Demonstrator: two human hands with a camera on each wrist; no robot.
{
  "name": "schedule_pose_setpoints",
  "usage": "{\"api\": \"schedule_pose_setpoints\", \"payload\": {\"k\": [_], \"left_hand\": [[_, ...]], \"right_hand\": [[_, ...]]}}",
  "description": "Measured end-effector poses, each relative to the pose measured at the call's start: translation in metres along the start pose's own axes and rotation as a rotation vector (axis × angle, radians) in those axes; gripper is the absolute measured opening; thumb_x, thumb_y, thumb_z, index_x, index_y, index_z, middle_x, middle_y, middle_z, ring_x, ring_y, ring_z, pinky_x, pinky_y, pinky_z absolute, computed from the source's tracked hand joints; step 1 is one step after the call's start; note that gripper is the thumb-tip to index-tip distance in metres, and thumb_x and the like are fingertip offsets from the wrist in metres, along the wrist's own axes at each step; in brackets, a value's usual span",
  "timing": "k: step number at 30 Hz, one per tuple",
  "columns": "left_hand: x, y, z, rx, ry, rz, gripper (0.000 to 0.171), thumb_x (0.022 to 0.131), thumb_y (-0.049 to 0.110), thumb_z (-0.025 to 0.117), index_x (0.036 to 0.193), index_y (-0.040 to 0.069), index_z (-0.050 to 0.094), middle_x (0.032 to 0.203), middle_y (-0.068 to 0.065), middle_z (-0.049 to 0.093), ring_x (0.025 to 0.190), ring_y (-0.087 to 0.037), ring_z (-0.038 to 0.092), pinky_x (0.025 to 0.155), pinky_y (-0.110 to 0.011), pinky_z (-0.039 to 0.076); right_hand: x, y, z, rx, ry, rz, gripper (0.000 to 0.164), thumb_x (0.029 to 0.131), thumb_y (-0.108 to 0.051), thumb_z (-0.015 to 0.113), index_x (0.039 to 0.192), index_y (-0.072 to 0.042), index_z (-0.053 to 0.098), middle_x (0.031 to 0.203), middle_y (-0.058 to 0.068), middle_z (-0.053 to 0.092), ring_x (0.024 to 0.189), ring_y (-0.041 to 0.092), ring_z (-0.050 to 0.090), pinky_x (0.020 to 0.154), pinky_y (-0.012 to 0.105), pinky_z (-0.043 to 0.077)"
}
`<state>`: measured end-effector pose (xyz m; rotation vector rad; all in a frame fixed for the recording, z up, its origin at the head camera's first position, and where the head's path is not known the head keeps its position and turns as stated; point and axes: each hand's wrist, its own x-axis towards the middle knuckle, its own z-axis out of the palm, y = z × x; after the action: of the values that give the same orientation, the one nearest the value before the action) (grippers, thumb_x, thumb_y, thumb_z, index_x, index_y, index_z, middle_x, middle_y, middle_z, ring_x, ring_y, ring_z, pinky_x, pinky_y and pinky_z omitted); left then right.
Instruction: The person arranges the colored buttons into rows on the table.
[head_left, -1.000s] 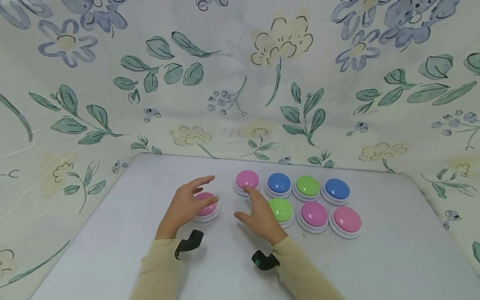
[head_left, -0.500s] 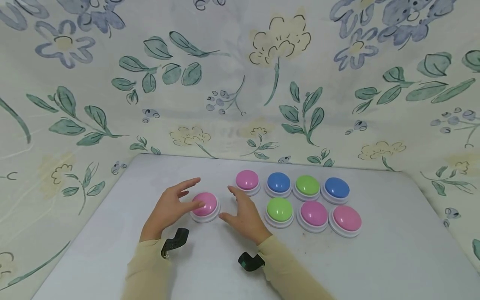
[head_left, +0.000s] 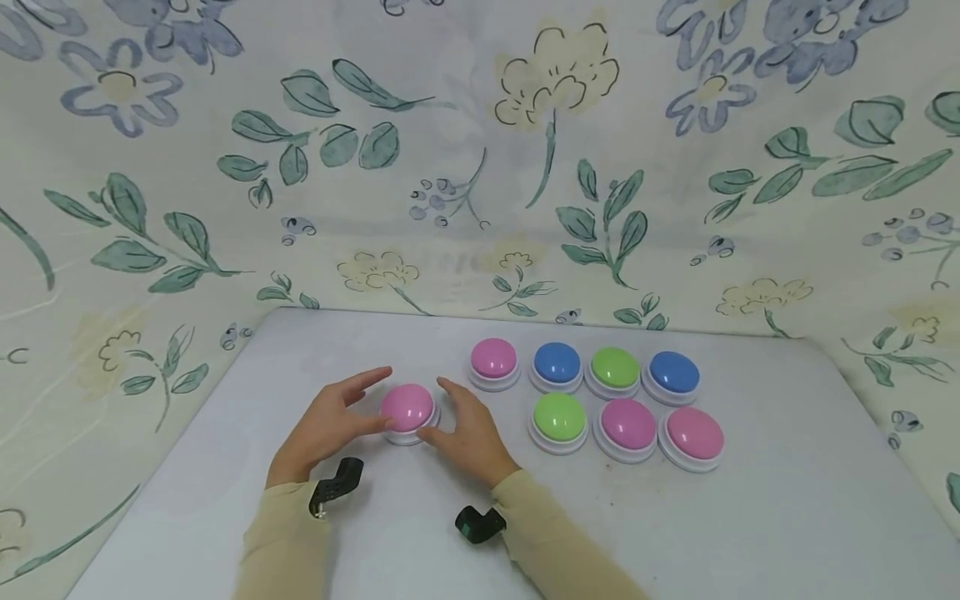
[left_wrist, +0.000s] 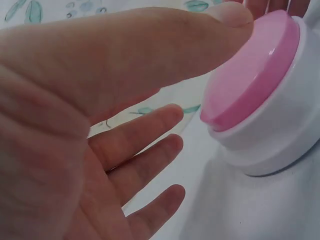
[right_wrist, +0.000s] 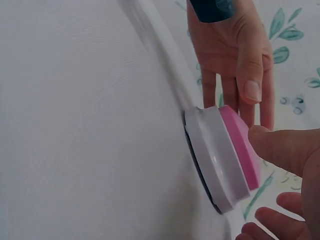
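A push button with a pink dome [head_left: 407, 405] and a white round base sits on the white table, apart from the others. My left hand [head_left: 321, 432] stands at its left side, fingers spread, with the thumb tip overlapping the dome's edge in the left wrist view. On the other side is my right hand [head_left: 474, 435], its fingers extended and its thumb [right_wrist: 282, 147] close to the pink dome in the right wrist view. Neither hand grips the button; it lies between the two. Both wrists carry a small black camera.
To the right stand several more buttons in two rows: at the back a pink button [head_left: 493, 358], a blue button [head_left: 557, 362], a green button [head_left: 615, 367] and another blue one; in front a green button [head_left: 559, 417] and two pink ones. Flowered cloth [head_left: 450, 250] rises behind the table.
Both hands have moved left. My right hand has left the green button's side and come up beside the lone pink button; my left hand has drawn back off its dome to its left side.
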<state>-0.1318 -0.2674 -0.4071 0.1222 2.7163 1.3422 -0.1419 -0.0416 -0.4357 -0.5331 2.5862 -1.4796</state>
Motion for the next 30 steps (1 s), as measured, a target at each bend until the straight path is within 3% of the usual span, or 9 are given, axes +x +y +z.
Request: {"api": "schedule_pose_setpoints", "payload": {"k": [5,9,16,23,30], "left_hand": [[-0.001,-0.006,-0.002,-0.011,-0.016,0.032,0.072,0.084,0.023,0.081,0.149,0.012,0.050,0.152,-0.013,0.048,0.138,-0.047,0.040,0.111,-0.064,0.035],[-0.001,-0.010,-0.003,0.009,-0.020,0.049,0.075,0.081,0.026,0.084,0.147,0.011,0.052,0.150,-0.013,0.050,0.138,-0.045,0.042,0.112,-0.062,0.034],[0.001,-0.014,-0.002,0.039,-0.039,0.032,0.074,0.079,0.032,0.086,0.144,0.012,0.056,0.148,-0.015,0.052,0.142,-0.043,0.037,0.114,-0.065,0.029],[0.002,-0.018,0.001,-0.001,-0.070,0.028,0.072,0.079,0.024,0.086,0.143,0.009,0.057,0.145,-0.012,0.055,0.144,-0.037,0.035,0.117,-0.063,0.024],[0.004,-0.022,0.004,0.013,-0.059,0.047,0.070,0.078,0.022,0.086,0.140,0.007,0.059,0.142,-0.012,0.058,0.143,-0.037,0.038,0.117,-0.063,0.024]], "right_hand": [[0.003,0.000,0.008,0.023,-0.010,0.013,0.072,0.089,-0.022,0.076,0.150,-0.004,0.044,0.151,0.013,0.048,0.141,0.029,0.043,0.116,0.045,0.036],[0.004,0.001,0.012,0.027,-0.008,0.017,0.072,0.089,-0.021,0.077,0.150,-0.003,0.044,0.150,0.014,0.049,0.141,0.028,0.044,0.116,0.044,0.037],[0.008,0.000,0.015,0.021,-0.024,0.035,0.072,0.088,-0.021,0.078,0.149,-0.001,0.045,0.149,0.013,0.051,0.139,0.027,0.045,0.115,0.044,0.037],[0.011,0.000,0.019,0.001,-0.021,0.008,0.074,0.085,-0.021,0.081,0.147,0.002,0.046,0.146,0.015,0.053,0.138,0.027,0.047,0.115,0.042,0.037],[0.010,-0.001,0.023,-0.024,0.007,0.003,0.074,0.083,-0.016,0.082,0.146,0.001,0.047,0.145,0.015,0.053,0.137,0.027,0.047,0.115,0.042,0.038]]}}
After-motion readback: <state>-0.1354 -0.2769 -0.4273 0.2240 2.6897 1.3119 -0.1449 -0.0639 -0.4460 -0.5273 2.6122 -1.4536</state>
